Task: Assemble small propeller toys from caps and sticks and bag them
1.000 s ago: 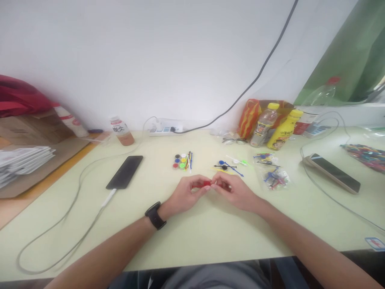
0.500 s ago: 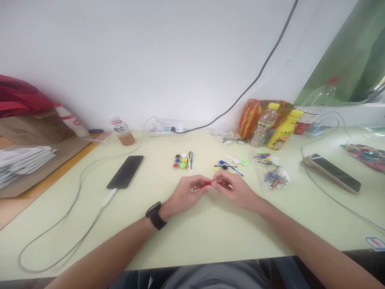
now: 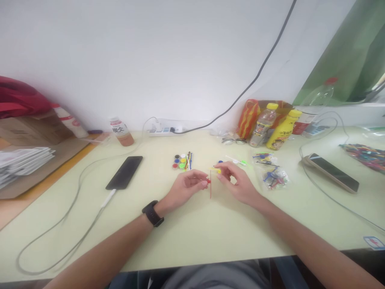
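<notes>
My left hand [image 3: 189, 187] pinches a small red arrow spinner [image 3: 210, 192] between thumb and fingertips. Its thin red pointer stands roughly upright. Close by on the right, my right hand [image 3: 239, 181] has its thumb and index finger at a small yellow spinner piece [image 3: 215, 171], whose exact shape is blurred. Beyond the left hand lie several coloured round discs [image 3: 179, 161] beside a bundle of arrow pointers [image 3: 189, 160]. Behind my right hand a blue spinner [image 3: 220, 162] is mostly hidden, with a white and green spinner [image 3: 242, 162] just past it.
Clear bags of spinners [image 3: 275, 178] lie to the right, near a phone [image 3: 333, 172]. A black phone [image 3: 124, 172] on a charging cable lies left. Glasses [image 3: 234, 141], a yellow bottle [image 3: 282, 130], a clear bottle [image 3: 263, 124] and a power strip [image 3: 165, 131] stand or lie along the wall.
My hands have come apart from the red spinner. The left keeps it, its pointer now showing upright, while the right has moved slightly up and right and now has the yellow piece.
</notes>
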Demonstrator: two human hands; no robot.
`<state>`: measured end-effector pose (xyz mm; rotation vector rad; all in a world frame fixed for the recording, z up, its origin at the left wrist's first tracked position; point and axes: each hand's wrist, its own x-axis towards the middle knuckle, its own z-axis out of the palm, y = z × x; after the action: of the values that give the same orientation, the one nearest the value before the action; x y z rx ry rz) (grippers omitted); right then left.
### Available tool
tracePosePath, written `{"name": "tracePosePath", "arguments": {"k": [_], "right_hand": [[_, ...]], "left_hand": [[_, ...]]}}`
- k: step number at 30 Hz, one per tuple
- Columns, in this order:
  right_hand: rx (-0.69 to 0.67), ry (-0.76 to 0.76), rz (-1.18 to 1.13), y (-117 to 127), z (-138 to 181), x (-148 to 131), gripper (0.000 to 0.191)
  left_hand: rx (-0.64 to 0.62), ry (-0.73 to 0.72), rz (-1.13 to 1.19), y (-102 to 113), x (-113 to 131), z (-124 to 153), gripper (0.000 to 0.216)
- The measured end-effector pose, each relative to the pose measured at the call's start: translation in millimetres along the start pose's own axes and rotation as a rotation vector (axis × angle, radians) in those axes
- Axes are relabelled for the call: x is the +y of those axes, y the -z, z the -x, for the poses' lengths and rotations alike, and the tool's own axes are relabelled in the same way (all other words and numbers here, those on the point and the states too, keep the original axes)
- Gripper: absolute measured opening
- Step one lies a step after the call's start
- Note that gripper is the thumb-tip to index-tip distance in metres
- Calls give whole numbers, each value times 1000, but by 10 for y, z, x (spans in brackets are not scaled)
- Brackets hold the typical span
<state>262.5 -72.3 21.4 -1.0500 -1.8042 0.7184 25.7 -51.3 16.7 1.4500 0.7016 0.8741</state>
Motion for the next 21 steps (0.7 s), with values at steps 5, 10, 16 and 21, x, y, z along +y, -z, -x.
{"name": "tracePosePath", "arguments": {"k": [5, 10, 16, 21], "right_hand": [[-27, -29, -124, -38, 43, -34, 51], [-66, -142, -222, -62, 54, -18, 36], [-359, -212, -335, 75, -13, 24, 71], [-226, -192, -348, 83, -40, -43, 58]], "left_hand": [[39, 1, 7, -21, 22, -5, 34], [52, -19, 14, -21, 13, -5, 32], [72, -18, 21, -19, 10, -2, 32], [69, -19, 23, -22, 26, -8, 31]]}}
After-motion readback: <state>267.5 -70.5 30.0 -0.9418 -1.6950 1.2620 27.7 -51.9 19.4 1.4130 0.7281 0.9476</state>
